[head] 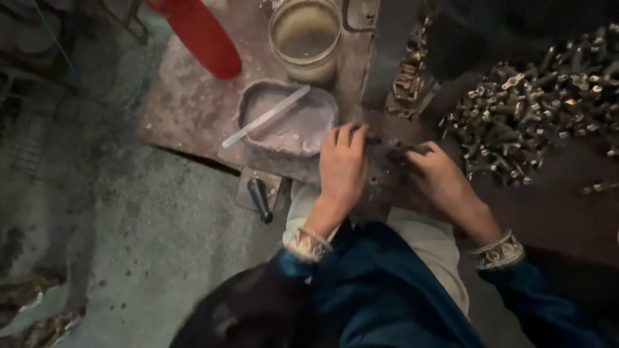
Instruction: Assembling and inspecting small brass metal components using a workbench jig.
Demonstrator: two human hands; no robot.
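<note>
My left hand rests on a rusty metal work plate, fingers curled at the edge of a shallow dented tray. The tray holds pale paste and a flat white stick. My right hand pinches a small dark metal part on the plate, close to the left fingertips. Whether the left fingers also hold the part is unclear. Both wrists wear bangles, and the sleeves are dark blue.
A heap of small metal fittings lies at the right, with more along a strip behind. A cloudy jar and a red object stand at the back. A dark metal tool hangs below the plate. Concrete floor lies at left.
</note>
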